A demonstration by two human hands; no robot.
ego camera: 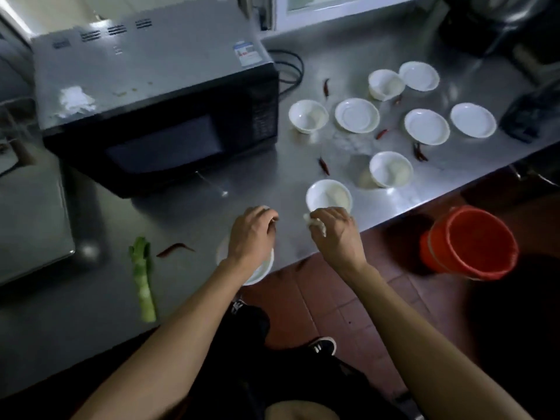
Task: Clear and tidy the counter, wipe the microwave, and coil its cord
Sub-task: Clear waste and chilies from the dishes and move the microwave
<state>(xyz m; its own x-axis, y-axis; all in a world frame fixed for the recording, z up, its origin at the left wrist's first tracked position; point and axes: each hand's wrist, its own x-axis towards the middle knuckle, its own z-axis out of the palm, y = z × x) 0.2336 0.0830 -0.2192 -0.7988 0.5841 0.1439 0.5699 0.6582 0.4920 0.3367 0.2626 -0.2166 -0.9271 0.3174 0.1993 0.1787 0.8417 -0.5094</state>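
Stainless steel counter [188, 207] carries a black and silver microwave [157, 116] at the left with its black cord [291, 71] looped behind it, plus scattered white ceramic bowls and saucers [357, 115] and dried red chillies [175, 248]. An orange plastic bucket [469, 244] stands on the red tile floor. Near the counter's front edge the left hand [251, 234] hovers over a white bowl [245, 268], fingers curled, grip unclear, while the right hand [336, 231] pinches a small crumpled white wad [315, 224].
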